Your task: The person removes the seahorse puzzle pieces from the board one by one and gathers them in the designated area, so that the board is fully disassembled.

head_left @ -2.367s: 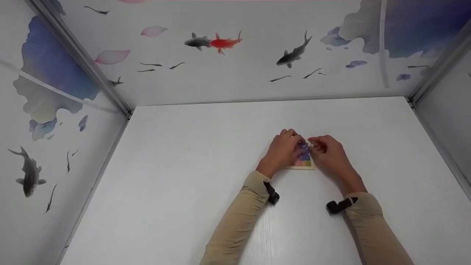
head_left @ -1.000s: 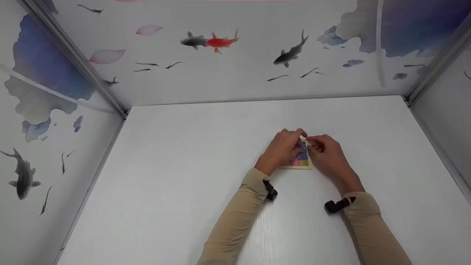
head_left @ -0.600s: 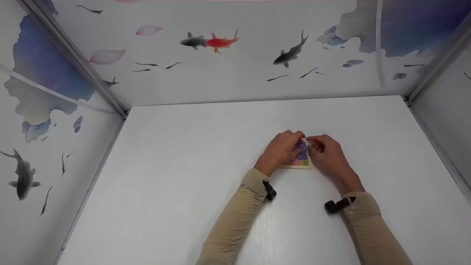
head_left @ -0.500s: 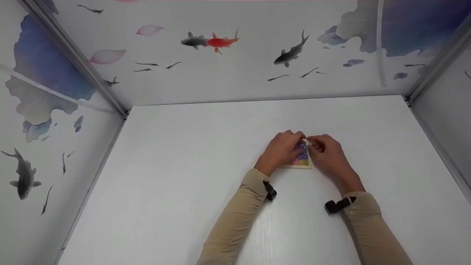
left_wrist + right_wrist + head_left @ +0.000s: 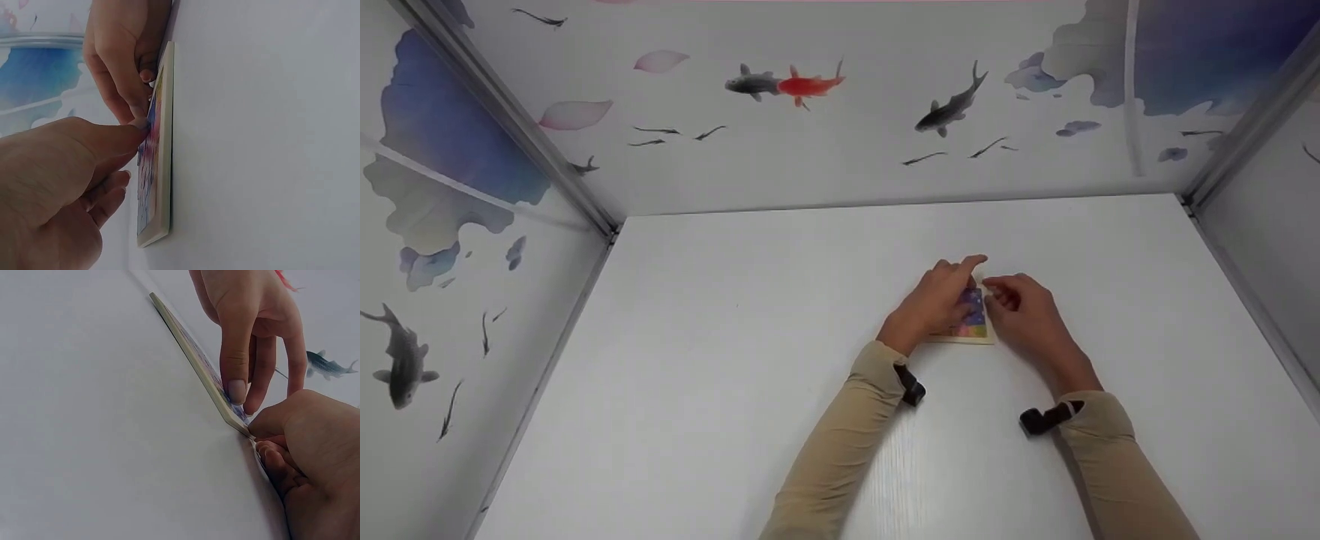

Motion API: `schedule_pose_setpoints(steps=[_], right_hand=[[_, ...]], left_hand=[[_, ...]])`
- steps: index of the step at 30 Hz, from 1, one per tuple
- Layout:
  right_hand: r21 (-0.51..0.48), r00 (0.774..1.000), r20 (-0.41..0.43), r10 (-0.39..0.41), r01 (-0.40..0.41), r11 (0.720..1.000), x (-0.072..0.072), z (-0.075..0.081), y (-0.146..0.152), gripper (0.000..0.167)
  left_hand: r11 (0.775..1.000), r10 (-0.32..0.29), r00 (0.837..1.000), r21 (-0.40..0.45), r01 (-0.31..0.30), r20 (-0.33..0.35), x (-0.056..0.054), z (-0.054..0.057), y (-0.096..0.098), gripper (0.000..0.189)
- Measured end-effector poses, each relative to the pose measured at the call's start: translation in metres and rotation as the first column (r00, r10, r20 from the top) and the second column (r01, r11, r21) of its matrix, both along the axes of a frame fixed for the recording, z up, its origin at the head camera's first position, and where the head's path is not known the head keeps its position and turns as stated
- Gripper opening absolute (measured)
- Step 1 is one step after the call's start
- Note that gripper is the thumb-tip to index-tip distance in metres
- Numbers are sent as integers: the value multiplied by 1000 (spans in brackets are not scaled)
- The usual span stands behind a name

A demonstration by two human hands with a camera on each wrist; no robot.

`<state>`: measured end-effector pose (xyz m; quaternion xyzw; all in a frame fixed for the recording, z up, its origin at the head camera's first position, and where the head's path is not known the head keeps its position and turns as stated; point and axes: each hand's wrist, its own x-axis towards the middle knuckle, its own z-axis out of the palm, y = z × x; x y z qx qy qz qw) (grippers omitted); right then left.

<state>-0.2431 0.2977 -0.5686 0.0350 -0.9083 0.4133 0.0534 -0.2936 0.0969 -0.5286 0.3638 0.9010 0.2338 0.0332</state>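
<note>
A flat jigsaw puzzle board (image 5: 967,341) with a pale wooden rim and a bright picture in blue, pink and yellow lies on the white table. My left hand (image 5: 931,301) is over its left part and hides much of the picture. The left thumb (image 5: 236,385) rests on the picture near one corner, while the index finger is stretched out beyond the far edge. At the right edge is my right hand (image 5: 1031,311), thumb and curled fingers gripping the rim by the far corner. In the left wrist view, the puzzle board (image 5: 165,185) appears nearly edge-on.
The white tabletop (image 5: 720,360) spreads around the hands. A back wall (image 5: 870,150) printed with fish and petals stands behind it, with side walls at left and right. Small black cameras (image 5: 911,386) sit at both cuffs.
My left index finger has lifted and straightened away from the far corner, and the left hand has shifted slightly left, baring more of the picture. The right hand stays at the edge.
</note>
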Motion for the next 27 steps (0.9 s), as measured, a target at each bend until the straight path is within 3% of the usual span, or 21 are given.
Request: schedule_pose_setpoints(steps=[5, 12, 19, 23, 27], right_hand=[[0, 1000, 16, -6, 6, 1000, 1, 2, 0, 34], [-3, 1000, 17, -18, 18, 1000, 1, 2, -2, 34], [9, 1000, -1, -16, 16, 1000, -1, 2, -4, 32], [5, 1000, -14, -9, 9, 1000, -1, 1, -3, 31], [-1, 1000, -14, -10, 10, 1000, -1, -1, -1, 31]], left_hand=[[999, -5, 1000, 40, 4, 25, 1, -1, 0, 77], [985, -19, 995, 170, 3, 95, 3, -7, -6, 75], [968, -1, 999, 252, -10, 45, 3, -14, -12, 38], [974, 8, 999, 225, -19, 49, 4, -14, -11, 31], [994, 26, 1000, 105, -24, -18, 5, -14, -10, 33]])
